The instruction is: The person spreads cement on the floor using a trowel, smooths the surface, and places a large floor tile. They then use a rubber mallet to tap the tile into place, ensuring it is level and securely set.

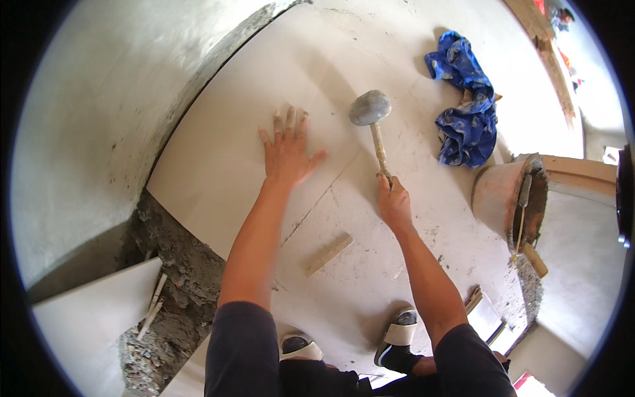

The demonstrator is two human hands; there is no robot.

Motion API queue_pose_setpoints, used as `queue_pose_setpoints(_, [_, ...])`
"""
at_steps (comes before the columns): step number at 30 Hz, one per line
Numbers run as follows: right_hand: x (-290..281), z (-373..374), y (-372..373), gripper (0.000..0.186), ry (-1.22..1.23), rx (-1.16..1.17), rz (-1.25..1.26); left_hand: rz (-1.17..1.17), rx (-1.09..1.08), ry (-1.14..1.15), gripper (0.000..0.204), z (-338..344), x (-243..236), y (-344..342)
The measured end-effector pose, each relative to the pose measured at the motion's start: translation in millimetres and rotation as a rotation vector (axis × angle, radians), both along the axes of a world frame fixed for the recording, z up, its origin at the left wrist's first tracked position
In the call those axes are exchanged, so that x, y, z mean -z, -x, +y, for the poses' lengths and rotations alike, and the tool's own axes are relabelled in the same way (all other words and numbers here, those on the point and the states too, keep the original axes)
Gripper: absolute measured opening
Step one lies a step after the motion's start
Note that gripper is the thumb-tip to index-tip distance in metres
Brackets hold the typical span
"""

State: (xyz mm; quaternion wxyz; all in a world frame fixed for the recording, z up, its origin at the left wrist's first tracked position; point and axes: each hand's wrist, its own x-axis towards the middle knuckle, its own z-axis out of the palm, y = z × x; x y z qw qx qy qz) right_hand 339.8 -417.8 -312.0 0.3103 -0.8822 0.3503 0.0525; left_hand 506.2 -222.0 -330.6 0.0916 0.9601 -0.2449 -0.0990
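My left hand (286, 151) is spread with its fingers apart over a large pale floor tile (218, 152); whether the palm presses on it I cannot tell. In my right hand (395, 202) is the wooden handle of a rubber mallet (370, 108), gripped near its lower end. The mallet's grey rounded head points away from me, above the tiles, with its shadow beyond it. A dark joint line runs between the two hands. Nearer to me, a short pale strip of wood (330, 255) lies on the tile.
A crumpled blue cloth (468, 99) lies at the far right. Beside it a mortar-stained bucket (493, 198) leans, with a tool across its mouth. Rough mortar (175, 284) shows at the left, next to a loose tile (99, 308). A wall (99, 112) bounds the left side.
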Motion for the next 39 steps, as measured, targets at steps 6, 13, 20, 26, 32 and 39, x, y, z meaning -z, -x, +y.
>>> queue_pose_setpoints(6, [7.4, 2.8, 5.7, 0.041, 0.052, -0.012, -0.170, -0.203, 0.007, -0.041, 0.063, -70.2, 28.9, -90.8])
queue_pose_setpoints(13, [0.6, -2.6, 1.7, 0.035, -0.105, 0.015, -0.043, -0.271, -0.017, -0.022, 0.063, -151.5, 33.6, -190.5])
queue_pose_setpoints(20, [-4.1, -2.5, -1.9, 0.031, -0.128, 0.043, -0.059, -0.271, -0.006, -0.058, 0.063, -168.7, 42.0, -222.7])
queue_pose_setpoints(26, [8.2, -0.1, 3.0, 0.033, -0.022, 0.036, -0.050, -0.103, 0.297, -0.034, 0.073, -95.5, 17.9, -158.2])
queue_pose_setpoints(32, [-10.3, 4.7, -11.0, 0.034, -0.052, 0.074, 0.051, 0.144, 0.068, -0.211, 0.100, 9.7, -21.1, -63.7])
queue_pose_setpoints(39, [-54.5, 21.9, -109.7, 0.030, -0.238, -0.016, -0.575, 0.177, 0.028, -0.209, 0.096, 1.2, -26.6, -66.9])
